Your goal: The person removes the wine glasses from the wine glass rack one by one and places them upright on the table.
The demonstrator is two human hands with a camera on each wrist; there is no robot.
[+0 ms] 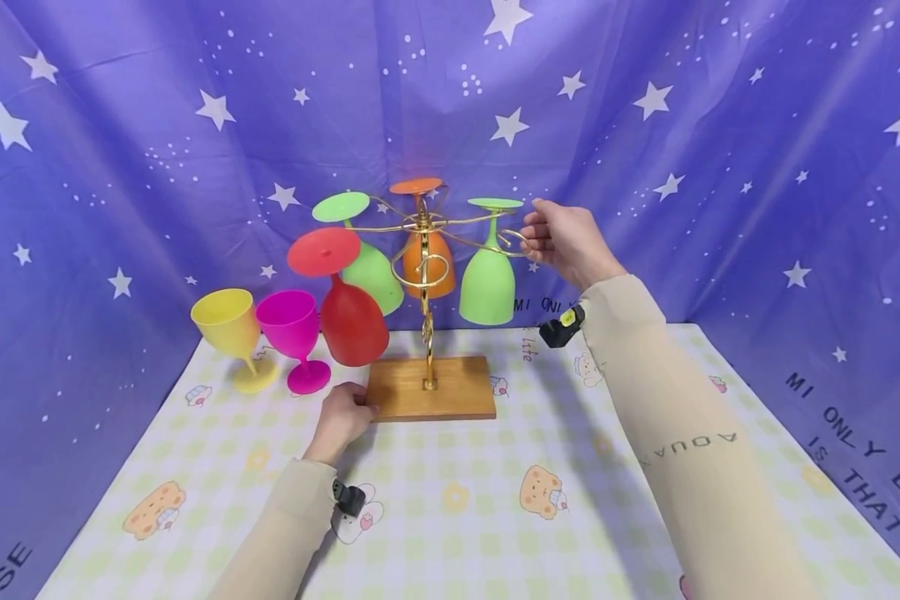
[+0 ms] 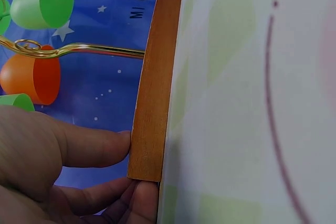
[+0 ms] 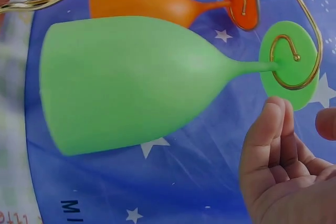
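Observation:
A gold wire goblet rack [image 1: 426, 321] stands upright on a wooden base [image 1: 457, 398]. My left hand [image 1: 343, 418] holds the base's near left corner, thumb [image 2: 100, 148] on top and fingers at the end edge. Upside down on the rack hang a red goblet [image 1: 352, 321], an orange goblet [image 1: 429, 265], a green goblet [image 1: 371, 275] at left and another green goblet [image 1: 487, 287] at right. Beside that right goblet's foot [image 3: 289, 90], my right hand [image 1: 570, 240] is raised, fingers loosely bent, thumb apart, nothing between them. A gold hook curls around its stem.
Left of the rack, a yellow goblet [image 1: 228, 329] and a magenta goblet [image 1: 291, 329] stand upright on the checked tablecloth [image 1: 450, 542]. One gold ring [image 1: 420, 271] at the rack's front holds no goblet. A purple starred curtain [image 1: 607, 150] closes off the back and sides.

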